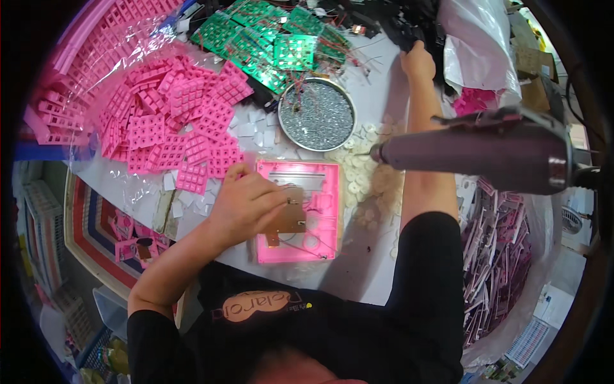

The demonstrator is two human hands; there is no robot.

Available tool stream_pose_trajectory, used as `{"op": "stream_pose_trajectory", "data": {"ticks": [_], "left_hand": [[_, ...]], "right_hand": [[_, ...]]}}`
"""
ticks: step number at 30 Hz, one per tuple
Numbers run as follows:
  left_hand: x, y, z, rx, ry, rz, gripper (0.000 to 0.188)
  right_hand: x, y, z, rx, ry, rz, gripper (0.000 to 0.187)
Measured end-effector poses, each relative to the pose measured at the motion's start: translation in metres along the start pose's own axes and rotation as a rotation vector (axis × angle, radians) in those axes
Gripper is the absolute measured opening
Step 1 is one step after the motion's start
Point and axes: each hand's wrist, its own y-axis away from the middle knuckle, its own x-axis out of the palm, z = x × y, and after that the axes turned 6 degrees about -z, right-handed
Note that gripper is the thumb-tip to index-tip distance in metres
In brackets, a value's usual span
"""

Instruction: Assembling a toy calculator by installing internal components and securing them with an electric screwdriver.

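Note:
A pink plastic housing (297,256) lies face down on the table in front of me, its inner ribs and round openings showing. My left hand (246,201) is at its left side, fingers bent over a brown circuit board (291,219) that covers part of the housing. The thumb's grip underneath is hidden. Far to the right, my right hand (419,62) reaches into a heap of black parts (406,29). Its fingers are curled closed at the heap's edge, and what they grip is unclear. A grey power screwdriver (473,153) hangs above my right forearm.
A round tin (282,121) of small screws stands beyond the housing. Pink keypads (169,150) pile up at left; green circuit boards (256,41) with wires lie behind. Whitish discs (384,185) are scattered right of the housing. A bag of pink parts (495,269) is at right.

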Motion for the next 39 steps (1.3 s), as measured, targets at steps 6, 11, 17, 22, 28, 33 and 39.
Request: {"op": "stream_pose_trajectory", "data": {"ticks": [6,11,17,22,28,33,39], "left_hand": [[-0.001,0.002,0.006,0.012,-0.026,0.037,0.025],[0.0,0.003,0.006,0.013,-0.033,0.021,0.023],[0.002,0.003,0.004,-0.012,-0.006,-0.013,0.016],[-0.003,0.005,0.0,-0.082,0.104,-0.082,0.013],[0.002,0.003,0.0,-0.281,0.356,-0.272,0.012],[-0.004,0.008,-0.004,-0.309,0.316,-0.204,0.012],[-0.004,0.005,0.0,-0.298,0.323,-0.124,0.013]], "right_hand": [[0.045,-0.015,-0.04,-0.203,-0.077,-0.19,0.032],[-0.034,0.032,-0.082,-0.327,-0.145,-0.188,0.032],[-0.199,0.2,-0.085,-0.082,-0.713,0.07,0.015],[-0.274,0.297,-0.02,-0.603,-0.634,0.246,0.031],[-0.233,0.322,0.076,-0.832,-0.707,0.3,0.043],[-0.225,0.323,0.059,-0.759,-0.723,0.319,0.067],[-0.199,0.333,0.052,-0.625,-0.822,0.292,0.063]]}}
